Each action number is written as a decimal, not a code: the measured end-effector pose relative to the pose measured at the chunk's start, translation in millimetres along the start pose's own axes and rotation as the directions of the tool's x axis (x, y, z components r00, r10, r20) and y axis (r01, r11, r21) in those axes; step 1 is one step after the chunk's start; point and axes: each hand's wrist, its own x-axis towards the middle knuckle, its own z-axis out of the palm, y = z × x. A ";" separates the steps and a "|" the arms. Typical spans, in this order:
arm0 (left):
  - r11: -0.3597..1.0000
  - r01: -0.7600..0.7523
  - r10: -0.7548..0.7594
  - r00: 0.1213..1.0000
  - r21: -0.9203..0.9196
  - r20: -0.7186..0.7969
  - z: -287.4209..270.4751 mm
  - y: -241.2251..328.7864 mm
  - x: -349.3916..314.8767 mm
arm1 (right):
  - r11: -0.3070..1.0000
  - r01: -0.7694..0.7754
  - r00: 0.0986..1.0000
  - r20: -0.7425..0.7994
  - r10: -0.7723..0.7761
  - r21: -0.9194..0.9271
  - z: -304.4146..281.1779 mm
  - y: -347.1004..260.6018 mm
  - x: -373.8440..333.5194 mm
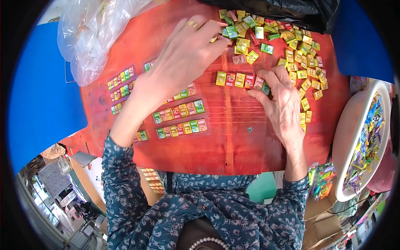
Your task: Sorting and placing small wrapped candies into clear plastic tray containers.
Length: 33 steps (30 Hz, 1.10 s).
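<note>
A short row of small printed boxes (240, 80), in yellow, red and green, lies on the red table (233, 141). My right hand (280, 93) closes round the row's right end, thumb on the near side and fingers on the far side. A green box (266, 87) shows at its fingertips. My left hand (189, 52) stretches over the table to the edge of a loose pile of the same boxes (250, 31). Its fingers are apart, slightly blurred, beside a green box (231, 32). I see nothing plainly held there.
Finished-looking rows of boxes (179, 111) in clear wrap lie left of centre, partly under my left forearm. Clear plastic bags (85, 46) lie at the far left, a black bag (287, 10) at the far edge. A white tub (339, 166) of colourful wrapped pieces stands at the right.
</note>
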 end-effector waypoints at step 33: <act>0.899 0.249 -0.148 0.947 -0.359 0.287 5.2 28.3 -32.9 | 0.999 0.022 1.000 0.016 -0.022 -0.038 -0.4 -1.0 2.0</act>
